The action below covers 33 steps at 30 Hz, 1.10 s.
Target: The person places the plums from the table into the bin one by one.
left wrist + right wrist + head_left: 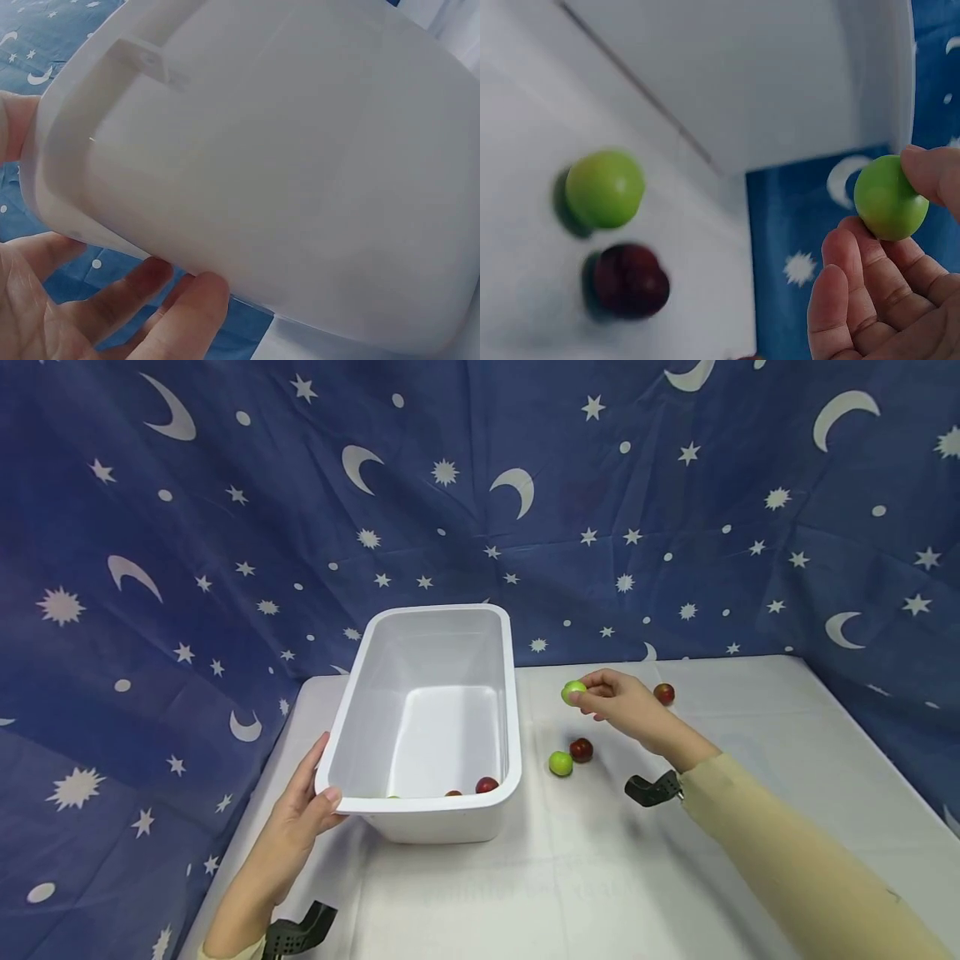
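Green fruit, small and round, is pinched at the fingertips of the right hand, raised above the white surface just right of the bin's far right corner; the right wrist view shows the same green fruit caught between the thumb and the curled fingers. Contents listed from left: blue cloth backdrop with white moons and stars, hanging behind and down the left side. Left hand, grip applied to the near left corner of the white plastic bin, thumb over the rim, fingers down the outer wall; the left wrist view shows the fingers lying under the bin's curved corner. Bin, rectangular, deep, standing upright on the surface; inside, along the near wall, one dark red fruit plainly seen, with two more pieces beside it mostly hidden by the rim, their kind not fully clear. Right of the bin, on the surface: a second green fruit and a dark red fruit, touching or nearly so, also seen side by side in the right wrist view. Farther right, beyond the right hand: a lone red fruit. Right forearm in a pale yellow sleeve.
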Tool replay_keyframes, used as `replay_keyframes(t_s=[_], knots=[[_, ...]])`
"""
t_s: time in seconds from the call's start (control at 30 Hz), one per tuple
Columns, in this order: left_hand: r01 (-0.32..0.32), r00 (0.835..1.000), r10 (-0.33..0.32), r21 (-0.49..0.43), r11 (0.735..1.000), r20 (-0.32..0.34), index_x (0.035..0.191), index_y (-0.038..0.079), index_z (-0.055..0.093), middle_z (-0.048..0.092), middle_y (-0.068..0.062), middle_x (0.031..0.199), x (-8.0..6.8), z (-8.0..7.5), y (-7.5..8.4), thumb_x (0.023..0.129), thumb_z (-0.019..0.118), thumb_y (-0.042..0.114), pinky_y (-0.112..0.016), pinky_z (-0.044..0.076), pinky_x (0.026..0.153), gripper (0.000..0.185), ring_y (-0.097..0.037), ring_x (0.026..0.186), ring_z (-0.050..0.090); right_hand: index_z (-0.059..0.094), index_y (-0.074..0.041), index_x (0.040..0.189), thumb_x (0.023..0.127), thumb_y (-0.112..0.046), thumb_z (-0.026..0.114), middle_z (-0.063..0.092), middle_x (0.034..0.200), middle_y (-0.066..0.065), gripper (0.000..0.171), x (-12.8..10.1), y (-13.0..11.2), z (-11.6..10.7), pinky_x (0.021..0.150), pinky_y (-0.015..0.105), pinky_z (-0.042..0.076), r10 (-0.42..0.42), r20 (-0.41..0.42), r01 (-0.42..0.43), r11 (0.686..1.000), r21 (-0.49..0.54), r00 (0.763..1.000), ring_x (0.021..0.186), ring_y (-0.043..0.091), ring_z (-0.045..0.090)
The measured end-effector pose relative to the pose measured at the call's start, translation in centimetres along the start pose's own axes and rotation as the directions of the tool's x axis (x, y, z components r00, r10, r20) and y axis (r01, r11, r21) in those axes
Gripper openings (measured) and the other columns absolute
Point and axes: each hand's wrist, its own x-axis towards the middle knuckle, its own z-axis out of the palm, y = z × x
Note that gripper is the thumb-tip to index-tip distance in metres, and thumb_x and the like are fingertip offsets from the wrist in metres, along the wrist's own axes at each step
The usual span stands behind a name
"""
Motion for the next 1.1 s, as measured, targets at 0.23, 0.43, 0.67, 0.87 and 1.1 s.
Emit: replay_keyframes(t_s=[0.23,0.43,0.67,0.87,1.1], knots=[[-0.002,1.000,0.002,0.012,1.000,-0.001,0.156,0.030,0.013,0.011,-0.014,0.158,-0.1,-0.1,0.1,0.103,0.043,0.011,-0.026,0.050,0.087,0.064,-0.023,0.122,0.047,0.054,-0.013,0.122,0.086,-0.050,0.069,0.065,0.109,0.007,0.054,-0.9,-2.6,0.4,0.085,0.040,0.047,-0.069,0.026,0.069,0.997,0.018,0.997,0.097,0.026,0.059],[-0.020,1.000,0.020,0.002,1.000,0.004,0.157,0.025,0.013,0.013,-0.014,0.157,0.1,-0.1,0.1,0.103,0.042,0.010,-0.026,0.050,0.087,0.063,-0.024,0.121,0.049,0.053,-0.012,0.122,0.086,-0.049,0.069,0.064,0.111,0.007,0.054,-0.8,-4.5,-0.3,0.086,0.040,0.048,-0.108,0.022,0.108,0.994,0.015,0.994,0.099,0.025,0.059],[-0.020,1.000,0.020,0.004,1.000,0.002,0.157,0.027,0.014,0.014,-0.015,0.157,0.2,0.0,0.1,0.103,0.043,0.009,-0.026,0.050,0.087,0.063,-0.025,0.120,0.049,0.055,-0.012,0.122,0.087,-0.045,0.070,0.065,0.109,0.007,0.050,-1.0,-6.9,-0.3,0.083,0.039,0.048,-0.145,0.002,0.145,0.989,0.020,0.989,0.096,0.025,0.059],[-0.015,1.000,0.015,0.003,1.000,-0.003,0.157,0.025,0.013,0.015,-0.016,0.156,0.1,0.0,0.0,0.103,0.043,0.010,-0.026,0.050,0.086,0.063,-0.024,0.119,0.050,0.056,-0.012,0.122,0.088,-0.042,0.070,0.065,0.111,0.007,0.048,-1.1,-8.5,0.4,0.085,0.039,0.049,-0.192,0.015,0.191,0.979,0.072,0.981,0.097,0.024,0.059],[-0.018,1.000,0.018,0.001,1.000,-0.001,0.157,0.025,0.013,0.015,-0.018,0.156,0.0,0.0,-0.1,0.103,0.042,0.011,-0.026,0.051,0.086,0.062,-0.023,0.118,0.051,0.056,-0.012,0.121,0.087,-0.042,0.071,0.065,0.109,0.008,0.047,-1.0,-9.9,1.6,0.085,0.039,0.049,-0.231,0.013,0.227,0.964,0.139,0.973,0.098,0.023,0.060]])
